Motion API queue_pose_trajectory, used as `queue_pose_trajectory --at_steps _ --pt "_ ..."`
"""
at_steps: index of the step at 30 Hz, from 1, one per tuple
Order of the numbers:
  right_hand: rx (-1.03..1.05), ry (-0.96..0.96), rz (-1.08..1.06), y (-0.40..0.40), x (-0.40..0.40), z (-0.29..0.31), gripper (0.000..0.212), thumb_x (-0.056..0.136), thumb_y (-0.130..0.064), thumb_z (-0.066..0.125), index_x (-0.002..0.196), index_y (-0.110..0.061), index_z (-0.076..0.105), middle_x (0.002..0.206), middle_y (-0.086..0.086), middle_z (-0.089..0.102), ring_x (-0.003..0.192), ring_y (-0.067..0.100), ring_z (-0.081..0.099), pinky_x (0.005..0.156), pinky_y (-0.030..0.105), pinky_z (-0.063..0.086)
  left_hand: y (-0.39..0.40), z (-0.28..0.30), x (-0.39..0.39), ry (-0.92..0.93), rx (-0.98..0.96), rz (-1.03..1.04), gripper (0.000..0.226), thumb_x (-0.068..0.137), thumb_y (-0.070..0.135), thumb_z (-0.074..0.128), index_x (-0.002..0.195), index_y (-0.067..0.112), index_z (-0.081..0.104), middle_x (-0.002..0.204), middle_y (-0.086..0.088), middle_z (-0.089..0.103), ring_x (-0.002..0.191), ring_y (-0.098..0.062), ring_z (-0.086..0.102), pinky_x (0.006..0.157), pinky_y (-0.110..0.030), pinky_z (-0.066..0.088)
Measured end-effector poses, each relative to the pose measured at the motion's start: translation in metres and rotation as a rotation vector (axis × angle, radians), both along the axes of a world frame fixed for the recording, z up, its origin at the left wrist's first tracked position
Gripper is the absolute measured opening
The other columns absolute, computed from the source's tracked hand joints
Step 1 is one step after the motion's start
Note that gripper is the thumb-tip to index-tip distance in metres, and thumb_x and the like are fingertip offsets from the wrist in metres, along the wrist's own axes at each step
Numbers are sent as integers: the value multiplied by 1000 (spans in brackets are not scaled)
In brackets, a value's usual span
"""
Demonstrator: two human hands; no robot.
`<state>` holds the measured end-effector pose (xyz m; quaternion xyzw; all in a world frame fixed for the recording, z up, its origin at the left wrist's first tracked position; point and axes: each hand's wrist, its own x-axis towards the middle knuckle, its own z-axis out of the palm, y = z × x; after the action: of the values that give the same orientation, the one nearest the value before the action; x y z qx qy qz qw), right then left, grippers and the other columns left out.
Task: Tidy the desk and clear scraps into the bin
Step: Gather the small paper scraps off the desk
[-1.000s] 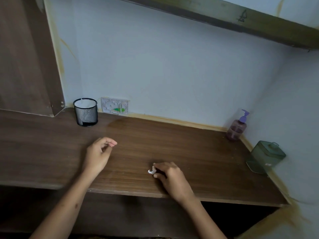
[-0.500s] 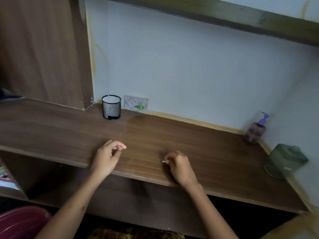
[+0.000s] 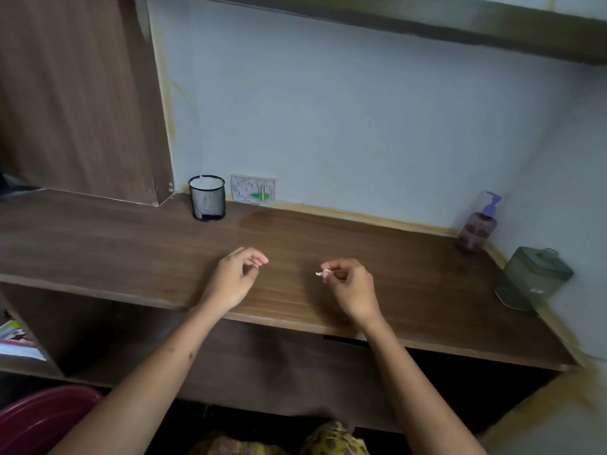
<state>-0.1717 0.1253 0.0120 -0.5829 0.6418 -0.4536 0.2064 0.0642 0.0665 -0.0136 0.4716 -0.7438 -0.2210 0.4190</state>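
Note:
A small white scrap (image 3: 319, 273) is pinched between the thumb and fingers of my right hand (image 3: 348, 289), held just above the brown wooden desk (image 3: 138, 247) near its front edge. My left hand (image 3: 233, 279) hovers over the desk to the left of it, fingers loosely curled with thumb and fingertips close together; nothing shows in it. A dark red bin (image 3: 36, 418) sits on the floor at the bottom left, partly cut off by the frame.
A black mesh cup (image 3: 207, 198) stands at the back left by a white wall socket (image 3: 253, 189). A purple pump bottle (image 3: 478, 224) and a green lidded jar (image 3: 532, 277) stand in the right corner. Papers (image 3: 16, 339) lie on the lower left shelf.
My right hand has lifted the white scrap off the desk and now holds it in the air. The view has shifted left and down, bringing the red bin into sight.

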Motion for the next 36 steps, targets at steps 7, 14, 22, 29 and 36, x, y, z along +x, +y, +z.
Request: queue_pose_trajectory --at_steps 7,14,22,29,36 --pt "80 -87 133 -62 -8 9 19 86 -6 68 99 -18 74 86 -8 72 72 -5 65 74 13 50 -47 36 -10 -131 -23 -95 32 85 -3 60 94 26 68 95 12 63 91 0 60 80 -3 37" --pt "191 -378 266 -65 40 24 27 79 9 69 82 -17 66 67 -4 70 74 22 70 75 35 58 -16 48 45 0 28 167 21 87 10 55 96 22 69 97 16 64 95 -1 60 86 -12 41" --pt "488 -322 502 -13 192 31 13 80 -3 71 88 -12 75 88 6 71 77 13 71 78 30 56 127 38 185 66 345 773 27 90 -3 56 102 18 66 107 -5 67 97 -12 63 89 -10 38" --pt "742 -176 732 30 328 31 32 87 -1 64 119 -8 65 120 14 65 102 25 67 92 35 54 199 54 246 96 488 866 24 88 17 50 103 32 61 110 -3 68 101 -22 64 94 -39 49" --pt "775 -77 486 51 278 84 20 88 7 57 103 0 69 105 12 70 85 10 62 83 18 53 200 113 240 162 576 812 39 89 -3 55 97 34 61 107 -3 68 99 -24 64 89 -44 51"
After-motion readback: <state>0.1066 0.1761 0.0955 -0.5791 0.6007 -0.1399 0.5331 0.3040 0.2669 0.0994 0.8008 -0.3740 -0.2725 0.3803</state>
